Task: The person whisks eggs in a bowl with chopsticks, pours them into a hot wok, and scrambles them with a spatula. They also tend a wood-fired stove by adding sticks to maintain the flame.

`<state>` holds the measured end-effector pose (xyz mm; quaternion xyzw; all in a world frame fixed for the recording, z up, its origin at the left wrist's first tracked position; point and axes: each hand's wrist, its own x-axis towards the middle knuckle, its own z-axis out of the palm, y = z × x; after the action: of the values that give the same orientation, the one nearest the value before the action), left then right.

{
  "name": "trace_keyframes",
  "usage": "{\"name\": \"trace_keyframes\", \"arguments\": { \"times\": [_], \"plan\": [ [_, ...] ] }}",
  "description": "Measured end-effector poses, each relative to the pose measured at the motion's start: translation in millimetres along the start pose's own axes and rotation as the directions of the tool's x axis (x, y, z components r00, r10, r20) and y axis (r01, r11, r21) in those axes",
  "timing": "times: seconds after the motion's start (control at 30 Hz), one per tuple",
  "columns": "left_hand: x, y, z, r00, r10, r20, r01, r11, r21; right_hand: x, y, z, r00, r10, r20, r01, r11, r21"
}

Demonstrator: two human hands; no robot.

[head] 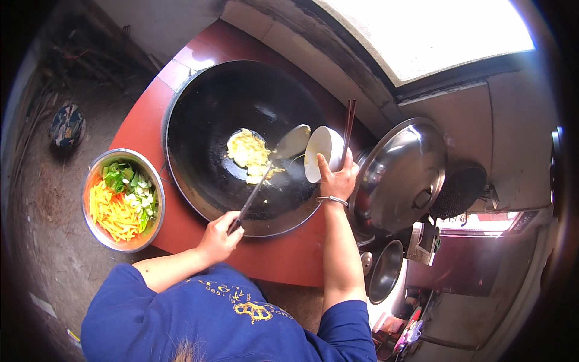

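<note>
My left hand (221, 237) grips the dark handle of a metal wok spatula (294, 141), whose blade is over the right part of a large black wok (217, 99). Scrambled egg (248, 151), pale yellow, lies in the wok's bottom, beside and partly behind the spatula's shaft. In my right hand (338, 181) is a white bowl (332, 144), tilted on its side with its mouth toward the wok. The same hand also holds a pair of dark chopsticks (348, 124), pointing up behind the bowl. A thin strand hangs between the bowl and the spatula blade.
A metal basin (159, 226) with carrot strips, chopped greens and scallion stands on the left edge of the red tiled stove (271, 262). A large steel lid (398, 181) leans at the right. Beyond it are a black strainer (461, 188) and a dark pan (386, 271).
</note>
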<state>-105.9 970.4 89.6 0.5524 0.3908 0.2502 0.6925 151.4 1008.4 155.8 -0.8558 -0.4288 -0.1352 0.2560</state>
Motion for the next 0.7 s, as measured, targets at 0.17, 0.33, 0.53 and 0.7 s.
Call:
{"name": "trace_keyframes", "arguments": {
  "times": [0.17,0.33,0.53,0.7],
  "plan": [
    [-4.6,11.6,3.0,0.989,-0.085,0.118,0.094,0.993,-0.072,-0.9,-0.6,2.4,0.999,0.044,0.019,-0.043,0.999,-0.011],
    [15.2,18.3,-21.7,0.972,-0.206,0.116,0.197,0.977,0.086,-2.1,19.6,5.8,0.984,0.166,0.058,-0.168,0.985,0.044],
    [67.8,41.7,-86.4,0.753,-0.631,0.190,0.497,0.733,0.465,-20.9,56.0,22.7,0.885,0.443,0.142,-0.464,0.814,0.350],
    [115.4,55.4,-100.0,0.526,-0.828,0.196,0.599,0.524,0.606,-39.5,78.7,28.6,0.849,0.508,0.147,-0.522,0.761,0.385]
  ]
}}
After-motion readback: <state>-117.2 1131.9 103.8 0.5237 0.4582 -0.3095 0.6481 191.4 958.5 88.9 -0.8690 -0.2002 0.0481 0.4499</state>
